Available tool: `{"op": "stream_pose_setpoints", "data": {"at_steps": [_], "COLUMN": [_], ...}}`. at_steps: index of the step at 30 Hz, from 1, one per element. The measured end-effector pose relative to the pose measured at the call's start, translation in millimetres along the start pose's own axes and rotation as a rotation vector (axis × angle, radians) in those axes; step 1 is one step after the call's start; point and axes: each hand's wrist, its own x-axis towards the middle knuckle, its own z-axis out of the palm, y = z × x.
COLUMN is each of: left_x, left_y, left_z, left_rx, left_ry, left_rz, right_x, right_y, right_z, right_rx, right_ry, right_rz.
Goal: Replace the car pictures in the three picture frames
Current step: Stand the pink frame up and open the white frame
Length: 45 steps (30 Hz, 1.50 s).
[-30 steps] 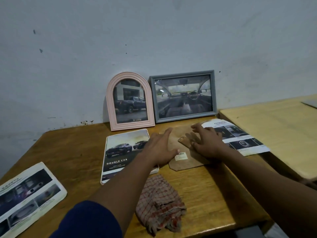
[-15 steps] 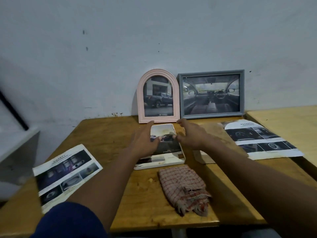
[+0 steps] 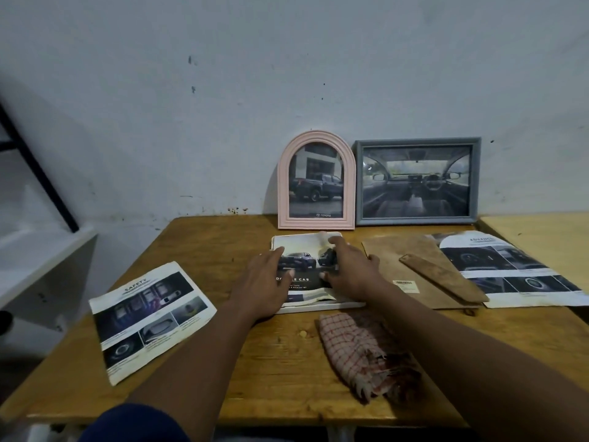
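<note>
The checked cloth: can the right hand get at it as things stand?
Probably yes. The checked cloth lies uncovered on the near side of the right hand, which rests on the car picture.

The left grip [image 3: 271,279] and right grip [image 3: 347,272] have moved off the backing board [image 3: 398,266] onto the picture [image 3: 299,247] in the white frame [image 3: 318,309]. They now press it from either side, and the paper buckles.

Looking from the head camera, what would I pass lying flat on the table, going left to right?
Safety sheet → white frame with a car picture → brown backing board → Advanced sheet.
</note>
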Motion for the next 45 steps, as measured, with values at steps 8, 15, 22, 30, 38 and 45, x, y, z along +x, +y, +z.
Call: {"op": "stream_pose_setpoints", "data": {"at_steps": [8,15,22,30,38,45], "left_x": [1.6,14.1,44.1,68.3,74.3,81.4], "left_y": [-1.8,40.5,129.0,237.1,279.6,278.9], "left_z": [-3.2,-15.4,2.8,62.0,126.3,144.0], "left_rx": [-0.068,-0.343,-0.495,-0.464,-0.358,-0.129], "left_ry": [0.049,0.256,0.296,0.134,-0.053,-0.174], "left_rz": [0.040,0.125,0.285,0.391,0.386,0.429], "right_x": [0.5,-0.6,-18.3,-41.8,-42.5,-35.4], "right_y": [-16.1,-13.8,59.0,184.2,266.0,278.9], "right_z": [-19.2,-73.0,-151.7,-196.0,-198.7,-173.9], "right_rx": [0.379,0.520,0.363,0.213,0.070,-0.093], "right_ry": [0.259,0.351,0.473,0.465,0.298,0.048], "right_rz": [-0.124,-0.204,-0.092,0.132,0.254,0.325]}}
